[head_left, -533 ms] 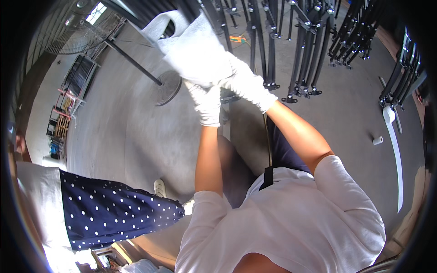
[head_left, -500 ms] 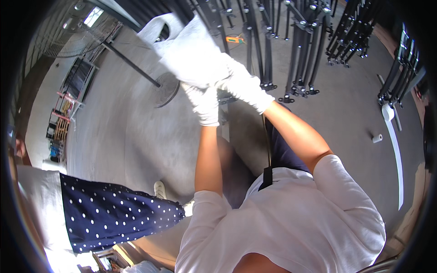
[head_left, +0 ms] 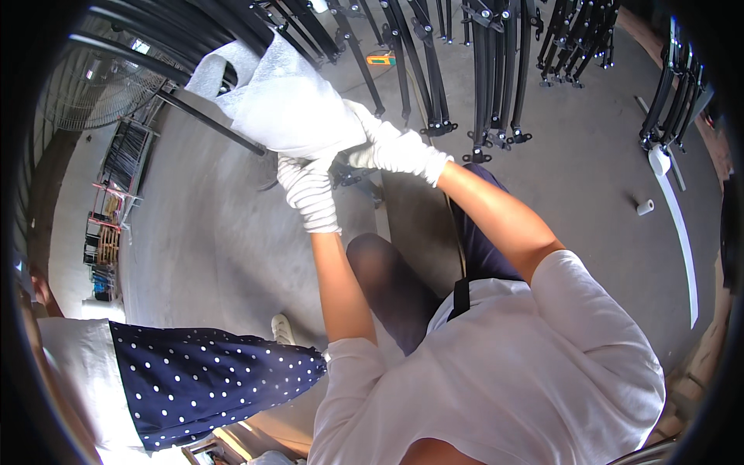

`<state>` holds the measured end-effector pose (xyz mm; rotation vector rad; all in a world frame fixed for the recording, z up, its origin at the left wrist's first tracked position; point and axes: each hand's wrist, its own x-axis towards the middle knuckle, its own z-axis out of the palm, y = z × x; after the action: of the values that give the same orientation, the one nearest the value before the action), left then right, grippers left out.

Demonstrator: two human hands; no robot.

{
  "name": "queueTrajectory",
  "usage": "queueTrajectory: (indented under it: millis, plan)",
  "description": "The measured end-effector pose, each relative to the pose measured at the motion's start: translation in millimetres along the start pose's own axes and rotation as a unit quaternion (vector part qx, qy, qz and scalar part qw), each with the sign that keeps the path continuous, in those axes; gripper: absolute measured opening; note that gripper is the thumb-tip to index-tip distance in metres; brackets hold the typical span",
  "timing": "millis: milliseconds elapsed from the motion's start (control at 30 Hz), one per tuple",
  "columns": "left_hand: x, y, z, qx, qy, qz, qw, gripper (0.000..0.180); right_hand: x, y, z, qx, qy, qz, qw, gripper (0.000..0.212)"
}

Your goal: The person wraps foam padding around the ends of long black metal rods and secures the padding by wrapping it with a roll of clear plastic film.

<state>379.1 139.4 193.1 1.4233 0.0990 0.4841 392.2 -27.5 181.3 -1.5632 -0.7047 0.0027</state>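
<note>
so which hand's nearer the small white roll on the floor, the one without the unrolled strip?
Right. The right hand, at the grey sheet's right side, is left of the roll; the left hand is farther left.

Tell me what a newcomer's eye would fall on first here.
Probably the bright, pale-grey soft sheet left of top centre, with the white-gloved left hand and white-gloved right hand at its lower edge. Clusters of black metal frames line the top. At lower left, another person's navy garment with white polka dots stands out.
</note>
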Motion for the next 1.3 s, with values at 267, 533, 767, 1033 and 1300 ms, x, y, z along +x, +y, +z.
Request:
queueTrajectory:
  millis: [267,533,767,1033,1300]
  plan:
    - [-1.5,-7.9,-15.5,-0.126,-0.031,-0.043,0.991,0.047,15.7,28.6,6.8,0.250,-0.135,0.006,0.959,0.043]
    - [-19.8,6.9,-16.4,-0.158,-0.106,-0.041,0.981,0.042,22.0,30.3,1.3,0.170,-0.173,0.028,0.970,0.039]
    - [-26.9,8.0,-16.9,-0.111,-0.193,0.013,0.975,0.042,24.8,44.4,10.9,0.247,-0.092,-0.008,0.965,0.038]
    - [15.4,-20.4,-35.7,-0.551,-0.096,-0.270,0.784,0.036,12.7,15.9,18.7,0.316,0.004,-0.116,0.942,0.084]
    - [7.5,-46.6,-26.3,-0.067,-0.058,0.126,0.988,0.040,20.0,0.5,22.0,0.256,0.056,-0.134,0.956,0.059]
